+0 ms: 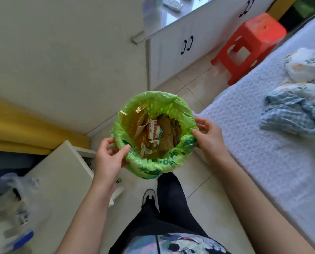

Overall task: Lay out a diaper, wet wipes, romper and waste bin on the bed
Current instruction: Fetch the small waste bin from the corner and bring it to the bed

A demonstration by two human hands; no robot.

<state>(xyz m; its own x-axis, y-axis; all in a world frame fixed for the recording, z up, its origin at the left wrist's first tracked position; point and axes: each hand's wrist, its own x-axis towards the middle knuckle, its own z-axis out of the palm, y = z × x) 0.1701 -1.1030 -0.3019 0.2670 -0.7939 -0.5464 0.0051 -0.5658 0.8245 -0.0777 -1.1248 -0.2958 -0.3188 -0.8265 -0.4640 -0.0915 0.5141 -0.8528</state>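
Head view hides the bin's [153, 132] walls under its green liner; my left hand [109, 156] and right hand [208, 136] grip its rim.

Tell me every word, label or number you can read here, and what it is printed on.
None can be read for certain.
Green liner of the waste bin: dark green print, too crumpled and blurred to read.
Red-striped wrapper inside the bin: small print, too small to read.
Remote on the counter: markings blurred.
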